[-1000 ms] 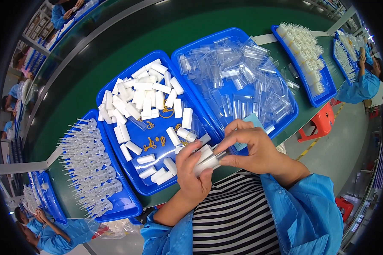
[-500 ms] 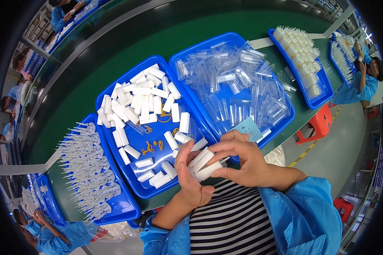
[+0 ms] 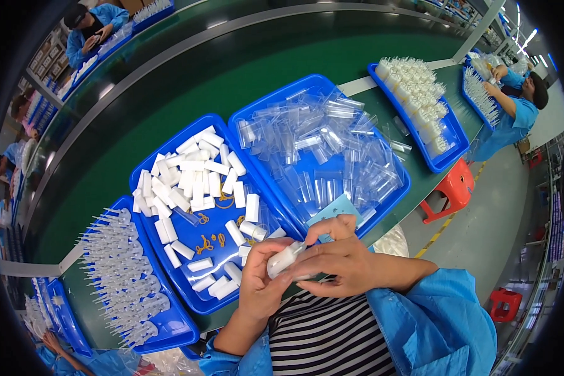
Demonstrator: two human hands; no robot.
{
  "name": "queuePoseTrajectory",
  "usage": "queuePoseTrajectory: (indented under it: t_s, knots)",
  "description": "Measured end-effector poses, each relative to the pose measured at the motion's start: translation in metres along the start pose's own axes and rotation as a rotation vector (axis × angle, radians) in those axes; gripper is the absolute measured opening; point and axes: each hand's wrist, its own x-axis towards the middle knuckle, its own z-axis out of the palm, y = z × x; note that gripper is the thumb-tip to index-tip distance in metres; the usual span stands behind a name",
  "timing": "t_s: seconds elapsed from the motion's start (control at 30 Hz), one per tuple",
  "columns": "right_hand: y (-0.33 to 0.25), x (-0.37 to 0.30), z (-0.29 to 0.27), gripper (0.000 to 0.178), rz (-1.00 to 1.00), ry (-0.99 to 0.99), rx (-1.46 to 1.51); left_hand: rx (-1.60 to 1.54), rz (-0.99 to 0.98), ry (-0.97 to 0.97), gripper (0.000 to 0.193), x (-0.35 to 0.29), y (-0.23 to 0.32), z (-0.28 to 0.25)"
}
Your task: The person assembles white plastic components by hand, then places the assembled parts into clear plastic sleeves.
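Note:
My left hand (image 3: 261,283) is closed around a small white bottle-like piece (image 3: 283,261) with a narrow clear tip, in front of my body. My right hand (image 3: 339,262) grips the same piece from the right, its fingers at the tip end; they partly hide it. Just beyond the left hand is a blue tray (image 3: 197,299) of white blocks (image 3: 200,264), with several yellow rubber bands (image 3: 204,244) among them. Past the right hand, a second blue tray (image 3: 402,188) holds clear plastic sleeves (image 3: 335,147). A light-blue paper slip (image 3: 336,212) lies at its near edge.
On the left, a blue tray (image 3: 185,329) carries rows of clear thin-tipped parts (image 3: 116,276). Another blue tray (image 3: 452,153) at far right holds whitish tipped parts (image 3: 413,94). A red stool (image 3: 451,191) stands beside the green table (image 3: 244,69). Co-workers (image 3: 514,103) sit farther off.
My hands have drawn closer together, the left fingers curling round the white piece. Its tip now points up and right. The trays sit lower and farther left in the view.

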Motion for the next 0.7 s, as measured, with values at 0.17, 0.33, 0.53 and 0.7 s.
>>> queuePoseTrajectory:
  t_s: [0.17,0.33,0.53,0.7]
  knots:
    - [0.002,0.004,-0.005,0.029,-0.058,-0.057,0.061,-0.023,0.098,-0.043,0.029,0.005,-0.003,-0.004]
    - [0.042,0.021,-0.034,0.021,0.064,0.001,-0.432,-0.120,0.067,0.042,0.027,0.003,-0.005,-0.007]
    - [0.092,0.031,-0.043,0.018,0.292,-0.376,-0.849,-0.053,0.114,0.135,0.025,0.001,-0.006,-0.006]
    - [0.100,0.039,-0.034,0.019,0.293,-0.445,-0.876,0.083,0.227,0.203,0.026,0.003,-0.009,-0.006]
